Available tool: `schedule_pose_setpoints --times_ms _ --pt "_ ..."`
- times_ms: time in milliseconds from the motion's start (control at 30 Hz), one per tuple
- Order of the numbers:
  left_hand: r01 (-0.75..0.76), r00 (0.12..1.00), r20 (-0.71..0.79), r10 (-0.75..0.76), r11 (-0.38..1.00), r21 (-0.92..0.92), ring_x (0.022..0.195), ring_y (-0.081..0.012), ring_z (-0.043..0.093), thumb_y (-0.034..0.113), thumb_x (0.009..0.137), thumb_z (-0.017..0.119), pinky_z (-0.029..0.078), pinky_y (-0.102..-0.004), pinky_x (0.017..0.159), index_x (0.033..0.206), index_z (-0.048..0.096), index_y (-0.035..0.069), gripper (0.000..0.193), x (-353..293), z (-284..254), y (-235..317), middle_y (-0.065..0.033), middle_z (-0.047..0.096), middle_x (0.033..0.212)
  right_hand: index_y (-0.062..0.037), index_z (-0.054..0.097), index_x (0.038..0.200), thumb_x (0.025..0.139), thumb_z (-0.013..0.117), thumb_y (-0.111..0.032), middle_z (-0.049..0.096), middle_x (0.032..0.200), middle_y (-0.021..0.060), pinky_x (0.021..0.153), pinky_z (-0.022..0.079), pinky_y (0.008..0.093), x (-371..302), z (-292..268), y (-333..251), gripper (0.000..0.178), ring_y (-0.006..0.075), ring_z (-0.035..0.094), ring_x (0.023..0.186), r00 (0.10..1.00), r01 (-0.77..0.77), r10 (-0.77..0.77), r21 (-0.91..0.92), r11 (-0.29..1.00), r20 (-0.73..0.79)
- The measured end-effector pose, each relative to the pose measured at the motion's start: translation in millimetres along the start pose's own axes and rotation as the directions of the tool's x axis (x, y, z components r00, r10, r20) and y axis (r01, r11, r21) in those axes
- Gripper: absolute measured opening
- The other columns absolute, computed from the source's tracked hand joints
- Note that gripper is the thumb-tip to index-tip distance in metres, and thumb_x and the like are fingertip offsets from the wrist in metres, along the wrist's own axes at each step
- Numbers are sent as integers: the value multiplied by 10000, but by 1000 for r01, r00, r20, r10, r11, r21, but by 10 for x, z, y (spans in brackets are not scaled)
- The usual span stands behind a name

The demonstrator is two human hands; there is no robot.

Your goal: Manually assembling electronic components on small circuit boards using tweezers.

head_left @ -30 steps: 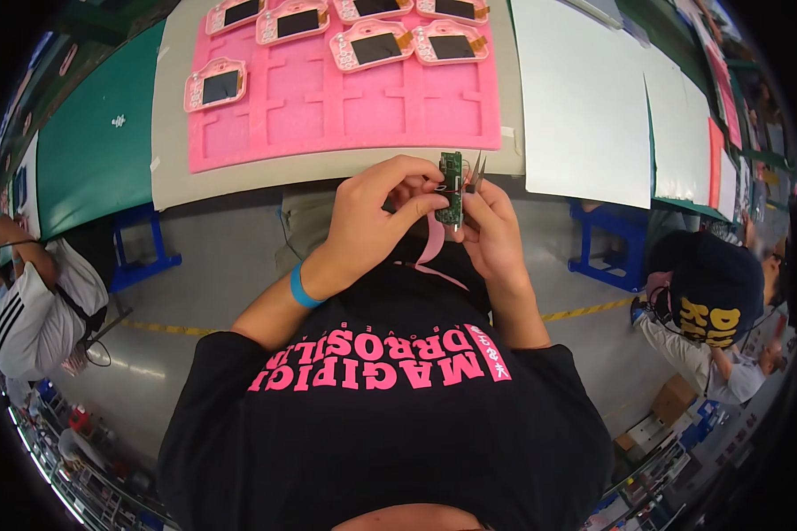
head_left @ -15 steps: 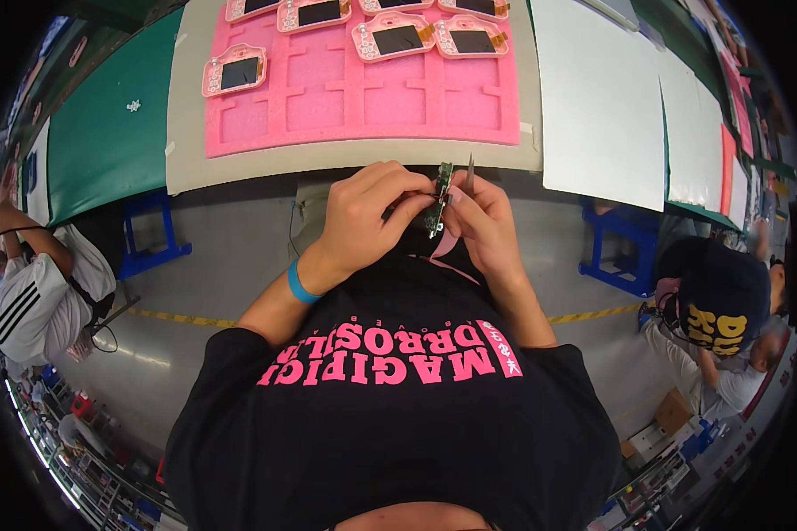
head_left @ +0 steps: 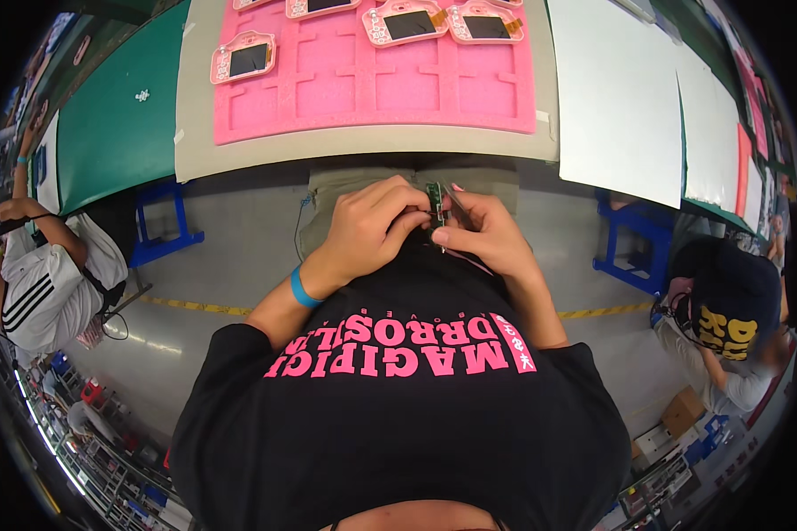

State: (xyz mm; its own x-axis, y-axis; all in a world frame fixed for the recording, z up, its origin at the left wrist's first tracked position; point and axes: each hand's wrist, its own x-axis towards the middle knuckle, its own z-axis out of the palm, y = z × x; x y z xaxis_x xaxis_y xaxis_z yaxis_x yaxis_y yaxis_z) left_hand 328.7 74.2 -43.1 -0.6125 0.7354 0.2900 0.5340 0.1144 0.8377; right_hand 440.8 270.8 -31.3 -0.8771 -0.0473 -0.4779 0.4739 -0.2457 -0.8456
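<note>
A small green circuit board [head_left: 435, 196] is held on edge just beyond the front of the table, over my lap. My left hand [head_left: 372, 226] pinches its left side with thumb and fingertips. At its right side is my right hand [head_left: 491, 237], closed on thin metal tweezers [head_left: 457, 205] that slant along the board. The right thumb lies against or very near the board's lower end. Where the tweezer tips meet the board is too small to make out. A thin pink strip [head_left: 469, 260] shows below the right hand.
On the table lies a pink foam tray [head_left: 376, 126] with several pink handheld-console shells [head_left: 244, 58] in its upper slots. A green mat [head_left: 115, 115] and a small white part [head_left: 142, 96] are left, white sheets [head_left: 615, 97] right. Blue stools [head_left: 633, 243] and seated people flank me.
The tray and table have shifted up in view. The tweezers have swung from pointing upward to slanting beside the board, and my right hand has turned with them.
</note>
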Motion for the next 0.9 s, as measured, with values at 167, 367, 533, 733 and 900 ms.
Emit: schedule_pose_setpoints --times_ms 167,367,533,733,900 --pt "-34 994 101 30 999 41 667 -184 562 2 873 752 430 -305 616 991 703 62 141 -12 -269 -15 -27 654 855 -62 718 1019 897 822 -80 597 729 -49 929 365 288 27 -85 27 161 49 486 644 994 19 -14 -49 999 108" --pt "367 929 54 -366 890 -270 771 -138 632 34 992 674 521 -261 719 1077 705 32 91 106 -600 126 -56 719 963 -88 703 977 902 831 -113 600 723 -57 1071 349 336 16 -73 28 150 48 496 638 994 -28 31 -33 999 105" --pt "466 827 -41 -561 724 -509 859 -142 688 79 1045 636 571 -264 811 1199 699 10 180 42 -546 211 -97 765 1068 -56 664 1021 925 798 -82 634 798 -7 793 407 245 -13 124 54 167 63 531 644 994 -95 102 154 984 -36" --pt "611 790 408 -458 645 -459 1113 -177 688 114 1089 582 573 -298 948 1481 595 -14 412 -365 -199 201 -153 719 1317 -41 624 1052 965 757 -80 670 872 40 643 442 212 -2 344 131 164 81 566 647 988 37 -53 -109 993 -145" --pt "594 804 464 -372 494 -635 1200 -189 656 109 1102 555 558 -323 1006 1531 543 -28 450 -423 -87 -17 -171 680 1387 -34 636 1055 1002 710 -95 685 887 51 640 448 220 -25 414 76 109 95 588 650 991 -7 -7 -103 995 -135"
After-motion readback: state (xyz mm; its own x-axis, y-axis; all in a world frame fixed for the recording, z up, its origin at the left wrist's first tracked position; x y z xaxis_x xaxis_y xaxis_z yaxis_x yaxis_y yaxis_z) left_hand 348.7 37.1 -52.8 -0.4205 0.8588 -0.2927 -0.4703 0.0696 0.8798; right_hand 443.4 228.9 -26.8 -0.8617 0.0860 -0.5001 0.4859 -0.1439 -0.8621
